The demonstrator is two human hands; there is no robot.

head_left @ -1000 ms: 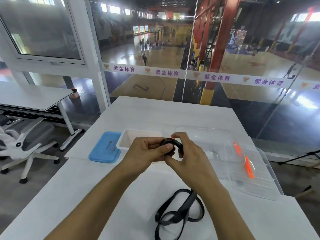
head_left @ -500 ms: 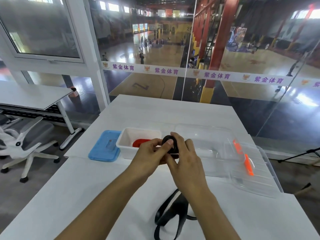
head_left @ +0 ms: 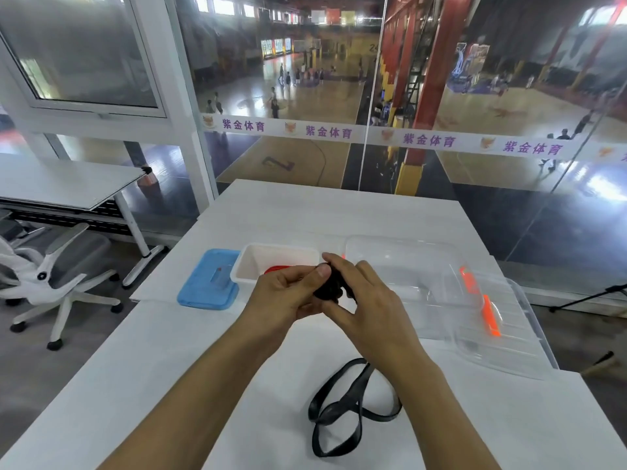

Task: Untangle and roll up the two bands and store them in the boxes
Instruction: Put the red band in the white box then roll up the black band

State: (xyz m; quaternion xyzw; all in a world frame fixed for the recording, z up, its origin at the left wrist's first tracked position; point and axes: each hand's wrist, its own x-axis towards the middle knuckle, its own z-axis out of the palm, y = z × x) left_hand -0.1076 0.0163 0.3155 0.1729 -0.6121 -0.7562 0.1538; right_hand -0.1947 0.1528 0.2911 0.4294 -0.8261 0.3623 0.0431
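Both hands meet above the white table, just in front of the boxes. My left hand (head_left: 288, 293) and my right hand (head_left: 366, 307) hold the rolled part of the black band (head_left: 330, 286) between them, thumbs and fingers curled round it. Its loose tail (head_left: 349, 405) hangs down under my right wrist and lies in loops on the table. A red band (head_left: 276, 269) lies inside the small white box (head_left: 271, 256), partly hidden by my left hand. To the right stands a large clear box (head_left: 407, 262).
A blue lid (head_left: 210, 283) lies left of the white box. A clear lid with orange clips (head_left: 488, 313) lies right of the clear box, near the table's right edge. A glass wall stands behind the table; an office chair (head_left: 51, 276) and another desk are at the left.
Both hands kept winding the black band and shifted slightly forward toward the boxes. The red band in the white box came into view. The loose loops on the table shifted.
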